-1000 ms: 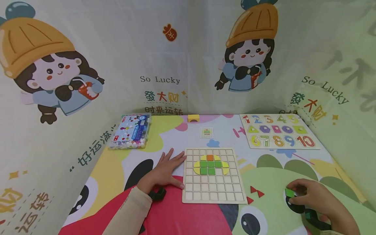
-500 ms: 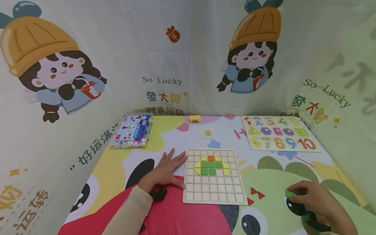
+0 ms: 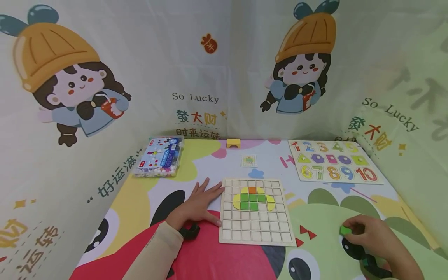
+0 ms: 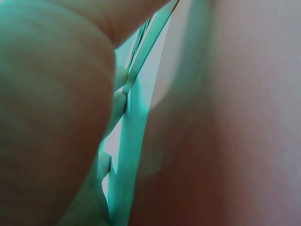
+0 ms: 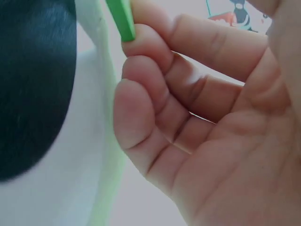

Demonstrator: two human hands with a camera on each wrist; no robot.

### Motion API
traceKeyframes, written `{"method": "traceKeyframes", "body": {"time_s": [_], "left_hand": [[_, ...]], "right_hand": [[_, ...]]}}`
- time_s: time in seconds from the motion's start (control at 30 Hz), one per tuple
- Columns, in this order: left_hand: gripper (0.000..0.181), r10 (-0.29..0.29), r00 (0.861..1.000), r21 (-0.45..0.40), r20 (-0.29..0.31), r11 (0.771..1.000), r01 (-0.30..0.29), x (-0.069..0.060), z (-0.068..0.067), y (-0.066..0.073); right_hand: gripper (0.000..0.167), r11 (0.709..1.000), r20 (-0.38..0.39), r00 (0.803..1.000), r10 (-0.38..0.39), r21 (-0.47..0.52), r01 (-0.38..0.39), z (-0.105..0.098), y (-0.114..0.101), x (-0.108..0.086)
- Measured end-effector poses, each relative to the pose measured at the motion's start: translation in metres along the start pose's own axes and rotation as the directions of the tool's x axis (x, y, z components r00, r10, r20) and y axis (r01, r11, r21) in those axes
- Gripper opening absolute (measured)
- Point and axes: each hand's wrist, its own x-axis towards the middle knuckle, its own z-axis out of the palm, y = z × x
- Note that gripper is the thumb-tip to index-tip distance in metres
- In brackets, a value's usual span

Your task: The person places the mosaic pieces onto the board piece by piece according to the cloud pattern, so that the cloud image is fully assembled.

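A wooden grid board [image 3: 257, 225] lies flat on the printed cloth, with green, yellow and orange tiles set in its upper cells. An uncovered cell shows at the right of the lower green row. My left hand [image 3: 196, 206] rests spread out at the board's left side, thumb and fingertips touching its edge. Over on the right, my right hand [image 3: 372, 235] pinches a green square tile [image 3: 345, 230] between thumb and fingers; the right wrist view shows this tile [image 5: 121, 19] edge-on at the fingertips. Between board and right hand lie several small red triangle tiles [image 3: 312, 235].
Behind the board lies a small pattern card [image 3: 249, 160], with a yellow arch block [image 3: 233, 143] at the back edge. A clear box of beads [image 3: 159, 157] stands back left. A number puzzle board [image 3: 334, 161] lies back right.
The head view has shifted slightly, so the whole scene sits a little lower and to the right. My left hand stays at the board, and my right hand still pinches the green tile.
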Motion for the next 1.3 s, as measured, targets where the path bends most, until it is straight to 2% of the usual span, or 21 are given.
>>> {"method": "traceKeyframes", "body": {"time_s": [0.17,0.3,0.4,0.53,0.7,0.87,1.07,1.3], "left_hand": [[0.119,-0.003,1.000,-0.006,0.005,1.000,0.003,-0.001,0.000,0.001],[0.119,-0.006,1.000,0.003,0.002,1.000,0.006,0.000,0.003,0.001],[0.120,-0.016,1.000,0.010,0.010,1.000,0.016,0.001,0.005,0.001],[0.122,-0.025,1.000,0.013,0.018,1.000,0.025,0.001,0.008,0.001],[0.121,-0.030,0.999,0.002,0.010,1.000,0.030,0.000,0.009,0.001],[0.120,-0.034,0.999,0.004,0.010,0.999,0.034,-0.001,0.008,0.002],[0.120,-0.036,0.999,0.000,0.010,0.999,0.036,0.000,0.006,0.001],[0.120,-0.029,1.000,0.010,0.004,1.000,0.029,0.000,0.003,0.000]], "right_hand": [[0.031,0.999,-0.082,0.995,-0.054,0.000,0.055,0.000,-0.014,0.000],[0.027,0.989,-0.160,0.976,-0.146,-0.004,0.147,0.001,-0.032,0.001],[0.027,0.978,-0.172,0.963,-0.208,-0.014,0.209,0.003,-0.050,0.007],[0.026,0.960,-0.133,0.952,-0.277,0.001,0.279,0.007,-0.080,0.022],[0.024,0.916,-0.116,0.910,-0.399,0.005,0.402,0.017,-0.116,0.045],[0.021,0.895,-0.044,0.896,-0.442,0.047,0.444,0.027,-0.144,0.066],[0.022,0.881,0.002,0.884,-0.468,0.087,0.466,0.037,-0.166,0.086],[0.021,0.868,0.027,0.870,-0.493,0.079,0.490,0.049,-0.175,0.102]]}}
